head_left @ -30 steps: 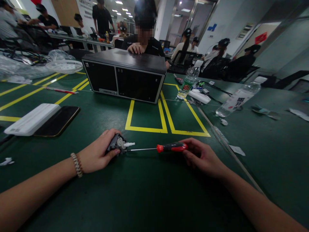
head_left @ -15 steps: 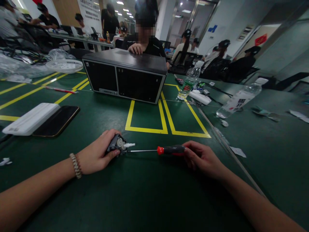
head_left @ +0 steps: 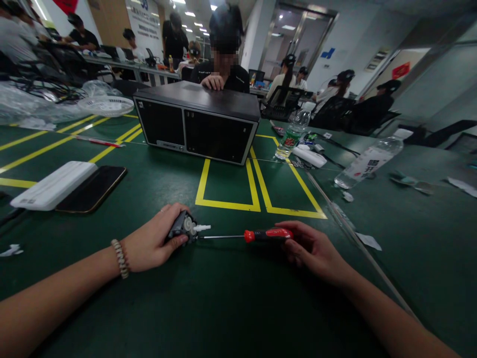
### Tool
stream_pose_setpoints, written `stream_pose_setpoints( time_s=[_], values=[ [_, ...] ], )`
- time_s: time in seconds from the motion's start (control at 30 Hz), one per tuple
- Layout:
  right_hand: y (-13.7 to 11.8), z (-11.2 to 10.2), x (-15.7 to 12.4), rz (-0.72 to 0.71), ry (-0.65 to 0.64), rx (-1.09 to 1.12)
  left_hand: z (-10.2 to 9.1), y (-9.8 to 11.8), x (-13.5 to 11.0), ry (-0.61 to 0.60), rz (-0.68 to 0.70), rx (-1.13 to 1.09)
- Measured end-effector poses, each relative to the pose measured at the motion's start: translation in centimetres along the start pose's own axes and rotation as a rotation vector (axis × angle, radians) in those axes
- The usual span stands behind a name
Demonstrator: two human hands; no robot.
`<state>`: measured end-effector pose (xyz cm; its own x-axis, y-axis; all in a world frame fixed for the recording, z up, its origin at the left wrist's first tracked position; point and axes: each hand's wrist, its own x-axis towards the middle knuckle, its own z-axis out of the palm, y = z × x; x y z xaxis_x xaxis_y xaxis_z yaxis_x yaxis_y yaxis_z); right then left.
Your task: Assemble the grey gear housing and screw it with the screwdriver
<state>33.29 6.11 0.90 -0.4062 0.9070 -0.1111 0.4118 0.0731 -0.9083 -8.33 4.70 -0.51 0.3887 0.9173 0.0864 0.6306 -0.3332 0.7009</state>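
Observation:
My left hand [head_left: 156, 238] is closed around a small dark grey gear housing [head_left: 182, 226] with pale gears and a white shaft sticking out to the right. A screwdriver [head_left: 266, 235] with a red and black handle lies level, its thin metal shaft pointing left. Its tip meets the right side of the housing, though the exact contact point is too small to make out. Around the end of the handle, the fingers of my right hand [head_left: 313, 248] are curled, thumb below.
Beyond my hands a black case [head_left: 219, 134] stands on the green table, a co-worker's hand [head_left: 213, 82] on top. At left lie a white box-shaped device [head_left: 55, 184] and a phone [head_left: 93, 189]. Two bottles, a green-labelled one [head_left: 294, 134] and a white-labelled one [head_left: 372, 159], stand right.
The screwdriver handle has turned about its axis, showing more red now. My right fingers have shifted on its end. The whole view has moved slightly; my left hand keeps its hold.

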Motion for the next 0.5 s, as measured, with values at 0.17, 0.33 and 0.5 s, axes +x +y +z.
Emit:
stream_pose_setpoints(
  time_s=[0.17, 0.33, 0.5],
  values=[
    [-0.32, 0.18, -0.09, -0.022, 0.012, 0.009, -0.08, -0.18, 0.08, -0.029, -0.013, -0.011],
    [0.05, 0.14, 0.13, 0.02, 0.008, 0.005, -0.23, -0.22, 0.18, -0.045, -0.019, -0.006],
    [-0.29, 0.18, -0.1, -0.03, 0.0, 0.003, -0.21, -0.28, 0.18, -0.068, -0.023, -0.027]
  ],
)
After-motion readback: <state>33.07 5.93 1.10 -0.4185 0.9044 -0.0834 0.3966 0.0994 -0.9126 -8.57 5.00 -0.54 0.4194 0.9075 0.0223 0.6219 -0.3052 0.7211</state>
